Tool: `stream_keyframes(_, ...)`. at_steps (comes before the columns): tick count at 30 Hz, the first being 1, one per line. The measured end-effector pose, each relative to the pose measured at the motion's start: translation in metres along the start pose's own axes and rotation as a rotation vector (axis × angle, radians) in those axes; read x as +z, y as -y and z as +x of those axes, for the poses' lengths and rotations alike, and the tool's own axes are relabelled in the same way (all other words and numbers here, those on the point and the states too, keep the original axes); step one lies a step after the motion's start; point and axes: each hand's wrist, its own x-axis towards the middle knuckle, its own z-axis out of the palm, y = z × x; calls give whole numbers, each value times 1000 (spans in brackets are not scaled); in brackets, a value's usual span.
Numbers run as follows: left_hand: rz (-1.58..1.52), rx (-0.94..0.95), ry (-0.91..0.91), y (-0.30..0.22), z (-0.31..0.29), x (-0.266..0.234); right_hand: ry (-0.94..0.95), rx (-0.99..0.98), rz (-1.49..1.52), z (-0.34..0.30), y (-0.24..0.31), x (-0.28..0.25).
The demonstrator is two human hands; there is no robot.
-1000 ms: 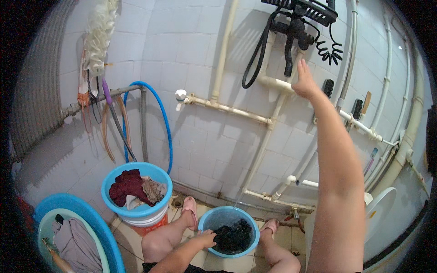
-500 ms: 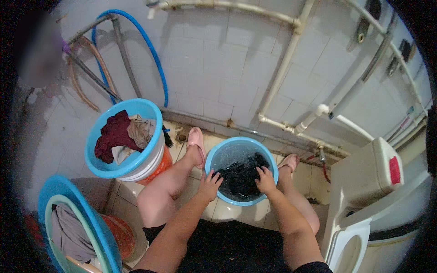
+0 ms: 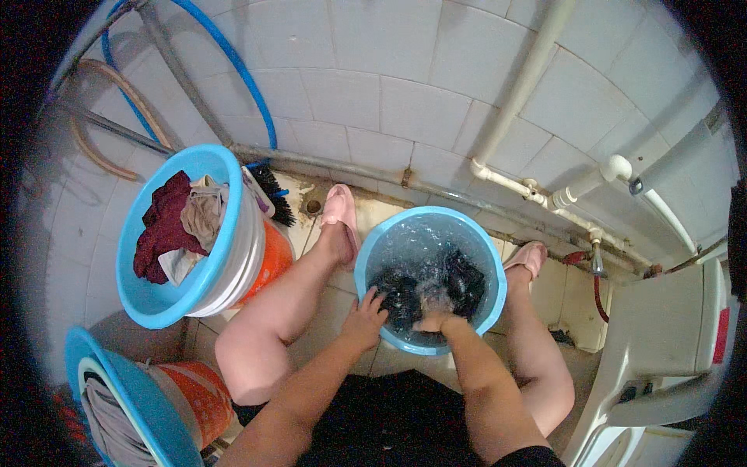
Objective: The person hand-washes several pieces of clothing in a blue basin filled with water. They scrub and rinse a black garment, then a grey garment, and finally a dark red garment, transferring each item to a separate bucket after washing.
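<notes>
Between my legs stands a light blue basin (image 3: 499,289) of water with black cloth (image 3: 465,282) in it, dark and wet. Over the basin's near left rim lies my left hand (image 3: 364,317); its fingers are spread and reach the water beside the cloth. My right hand (image 3: 437,313) is dipped into the water at the middle of the near side, amid the cloth. Ripples and water blur its fingers, so whether they grip the cloth is hidden.
At left, a blue tub (image 3: 145,310) with maroon and beige clothes sits on a white-and-orange bucket (image 3: 266,265). Nearer, a tilted blue tub (image 3: 162,398) holds grey cloth. A black brush (image 3: 272,196) stands by the wall. Pipes (image 3: 510,183) run behind; a whitish plastic tank (image 3: 661,315) is at right.
My right hand has gone from the basin's right side down into the water toward the middle. The black cloth has spread apart and the water is stirred. My view has tilted lower and closer.
</notes>
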Motion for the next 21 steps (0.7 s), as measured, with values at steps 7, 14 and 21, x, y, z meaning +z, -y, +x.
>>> stream_keyframes(7, 90, 21, 54, 5, 4, 10, -39, -44, -282, -54, 10, -18)
stream_keyframes(14, -201, 41, 99, -16, -4, -15, -550, -37, 133, -119, 2, -57)
stream_keyframes(21, -680, 348, -523, -82, 20, -96, -864, -435, 398, -220, 26, -166)
